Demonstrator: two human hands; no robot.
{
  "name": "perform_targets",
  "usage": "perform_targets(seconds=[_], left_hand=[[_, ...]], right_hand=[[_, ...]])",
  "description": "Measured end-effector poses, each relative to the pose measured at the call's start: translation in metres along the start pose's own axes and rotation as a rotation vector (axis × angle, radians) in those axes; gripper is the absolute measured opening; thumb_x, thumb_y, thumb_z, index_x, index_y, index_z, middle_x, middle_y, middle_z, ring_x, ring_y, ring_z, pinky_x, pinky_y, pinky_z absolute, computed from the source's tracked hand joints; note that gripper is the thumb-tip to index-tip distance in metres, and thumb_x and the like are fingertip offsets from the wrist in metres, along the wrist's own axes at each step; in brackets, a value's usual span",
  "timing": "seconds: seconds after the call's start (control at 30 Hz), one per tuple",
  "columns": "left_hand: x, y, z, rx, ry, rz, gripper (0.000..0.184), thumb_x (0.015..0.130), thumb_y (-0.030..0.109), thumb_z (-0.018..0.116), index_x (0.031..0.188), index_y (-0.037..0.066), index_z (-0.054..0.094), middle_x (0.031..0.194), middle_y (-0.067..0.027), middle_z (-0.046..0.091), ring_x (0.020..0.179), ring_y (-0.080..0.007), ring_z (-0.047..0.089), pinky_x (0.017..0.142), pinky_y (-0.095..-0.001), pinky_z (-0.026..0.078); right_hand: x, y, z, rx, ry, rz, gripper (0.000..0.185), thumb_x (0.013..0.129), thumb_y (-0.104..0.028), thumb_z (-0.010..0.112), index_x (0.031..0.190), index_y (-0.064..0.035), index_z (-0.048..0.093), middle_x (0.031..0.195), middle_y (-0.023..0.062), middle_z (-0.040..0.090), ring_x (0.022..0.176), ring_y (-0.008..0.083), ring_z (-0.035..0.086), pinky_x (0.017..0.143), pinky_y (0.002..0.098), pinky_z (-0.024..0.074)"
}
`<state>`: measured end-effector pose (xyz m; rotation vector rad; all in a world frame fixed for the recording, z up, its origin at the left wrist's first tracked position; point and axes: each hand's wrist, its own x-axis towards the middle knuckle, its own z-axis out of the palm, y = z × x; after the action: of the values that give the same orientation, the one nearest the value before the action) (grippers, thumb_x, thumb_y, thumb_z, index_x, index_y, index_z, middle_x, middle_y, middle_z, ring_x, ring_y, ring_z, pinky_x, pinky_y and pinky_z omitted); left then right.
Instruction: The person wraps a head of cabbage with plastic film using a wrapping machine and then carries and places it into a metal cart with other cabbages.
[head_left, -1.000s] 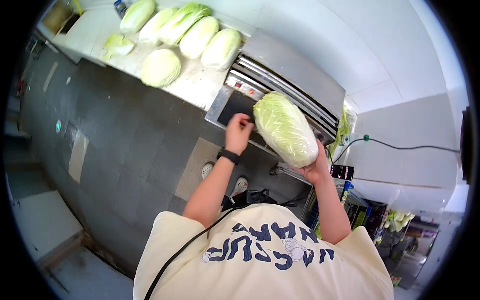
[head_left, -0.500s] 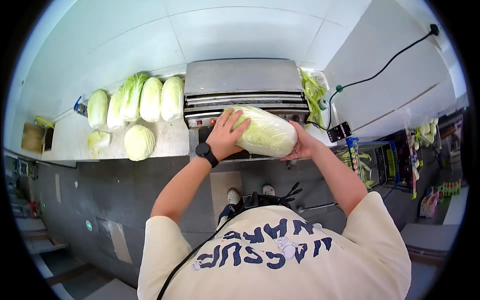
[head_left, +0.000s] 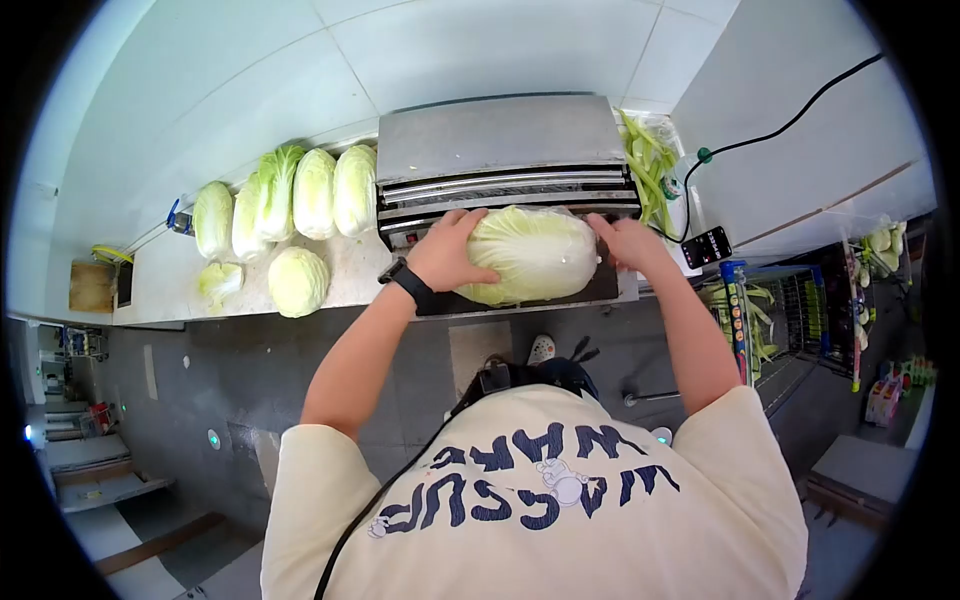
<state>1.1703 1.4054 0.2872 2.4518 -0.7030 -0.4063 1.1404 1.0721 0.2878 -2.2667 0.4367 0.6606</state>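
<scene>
Your left hand [head_left: 452, 255] spans the leafy end of a large Chinese cabbage [head_left: 535, 255], thumb on the near side and fingers over the far side, clamped on the head, while your right hand [head_left: 628, 243] curls at the pale base; whether those fingers grip it or merely touch cannot be told. The cabbage lies crosswise over the dark plate [head_left: 510, 306] in front of the steel wrapping machine [head_left: 500, 140], though whether its full weight rests there is hidden. Expect a heavy, dense head, firm at the base and softer toward the leaf tips, where a hard squeeze could bruise or tear; a smooth surface may slip. Its thick base and broad middle should give you the surest hold, one palm at each end. The head is plump and oblong, pale yellow-green at your left, with ribs fanning into near-white at your right, where a sheen may be clear film. To your left, more cabbages [head_left: 314, 195] line the counter [head_left: 350, 284].
</scene>
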Motion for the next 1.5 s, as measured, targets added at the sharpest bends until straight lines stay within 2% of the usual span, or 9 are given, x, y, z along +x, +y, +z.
perform_targets(seconds=[0.07,0.1,0.33,0.5,0.77,1.0,1.13,1.3,1.5], left_hand=[[-0.003,0.003,-0.001,-0.001,0.019,-0.011,0.104,0.065,0.044,0.089,0.150,0.008,0.042,0.147,-0.0223,0.045,0.133,-0.0407,0.048,0.110,-0.0443,0.043],[-0.003,0.006,-0.001,0.002,0.026,-0.014,0.104,0.064,0.045,0.089,0.149,0.007,0.043,0.148,-0.0225,0.044,0.133,-0.0415,0.047,0.111,-0.0450,0.043],[-0.027,0.028,0.013,-0.019,0.305,0.069,0.088,0.071,0.032,0.087,0.145,0.004,0.047,0.146,-0.0191,0.045,0.133,-0.0389,0.047,0.111,-0.0445,0.041],[-0.026,0.019,0.036,-0.039,0.552,0.061,0.038,0.085,0.011,0.073,0.118,0.002,0.057,0.125,-0.0156,0.060,0.115,-0.0374,0.058,0.097,-0.0425,0.048],[-0.020,0.017,0.014,0.166,0.587,0.201,0.009,0.087,0.001,0.065,0.095,0.001,0.060,0.104,-0.0143,0.065,0.092,-0.0352,0.064,0.077,-0.0394,0.053],[-0.032,0.007,0.003,0.182,0.564,0.264,0.014,0.081,0.001,0.068,0.092,0.004,0.060,0.101,-0.0126,0.064,0.091,-0.0334,0.063,0.079,-0.0409,0.052],[-0.047,-0.005,0.004,0.349,0.354,0.486,0.018,0.079,0.003,0.068,0.095,0.004,0.059,0.100,-0.0118,0.063,0.091,-0.0314,0.062,0.081,-0.0404,0.052],[-0.053,-0.008,-0.010,0.443,0.134,0.591,0.025,0.078,0.007,0.071,0.099,0.003,0.058,0.102,-0.0120,0.061,0.092,-0.0308,0.061,0.082,-0.0401,0.052],[-0.007,0.064,-0.016,0.460,0.481,0.575,0.034,0.079,0.018,0.074,0.107,0.004,0.060,0.106,-0.0126,0.062,0.097,-0.0312,0.062,0.087,-0.0433,0.051]], right_hand=[[-0.017,0.006,0.009,-0.008,0.433,-0.457,0.060,0.093,-0.059,0.060,0.099,-0.0002,0.071,0.083,0.0153,0.072,0.077,0.0322,0.071,0.071,0.0396,0.0557],[-0.020,0.009,0.023,0.248,0.426,-0.554,0.033,0.089,-0.033,0.074,0.104,-0.0043,0.070,0.094,0.0134,0.070,0.088,0.0343,0.068,0.079,0.0413,0.0546],[-0.044,0.007,0.050,-0.132,0.563,-0.817,0.041,0.082,-0.027,0.079,0.116,-0.0074,0.066,0.117,0.0083,0.060,0.107,0.0302,0.058,0.088,0.0408,0.0526],[-0.041,0.005,0.049,-0.046,0.500,-0.776,0.035,0.081,-0.024,0.080,0.110,-0.0060,0.069,0.114,0.0085,0.062,0.106,0.0319,0.058,0.091,0.0418,0.0498],[-0.033,0.010,0.037,0.194,0.462,-0.750,0.013,0.089,-0.006,0.069,0.100,-0.0014,0.069,0.101,0.0082,0.067,0.083,0.0220,0.066,0.075,0.0313,0.0530],[-0.040,0.029,0.024,0.857,0.377,-0.524,0.009,0.090,0.001,0.066,0.098,0.0001,0.068,0.099,0.0083,0.069,0.081,0.0167,0.067,0.071,0.0290,0.0528],[-0.038,0.060,0.019,0.288,0.369,-0.949,0.015,0.084,0.004,0.070,0.097,-0.0030,0.070,0.105,0.0096,0.073,0.088,0.0208,0.071,0.074,0.0270,0.0542],[-0.041,0.073,0.016,0.160,0.286,-0.905,0.015,0.082,0.003,0.071,0.095,-0.0036,0.070,0.105,0.0082,0.074,0.089,0.0257,0.071,0.076,0.0330,0.0564],[-0.032,0.050,0.017,0.193,0.460,-0.865,0.010,0.087,0.001,0.069,0.096,-0.0016,0.066,0.097,0.0079,0.072,0.082,0.0186,0.069,0.074,0.0282,0.0546]])
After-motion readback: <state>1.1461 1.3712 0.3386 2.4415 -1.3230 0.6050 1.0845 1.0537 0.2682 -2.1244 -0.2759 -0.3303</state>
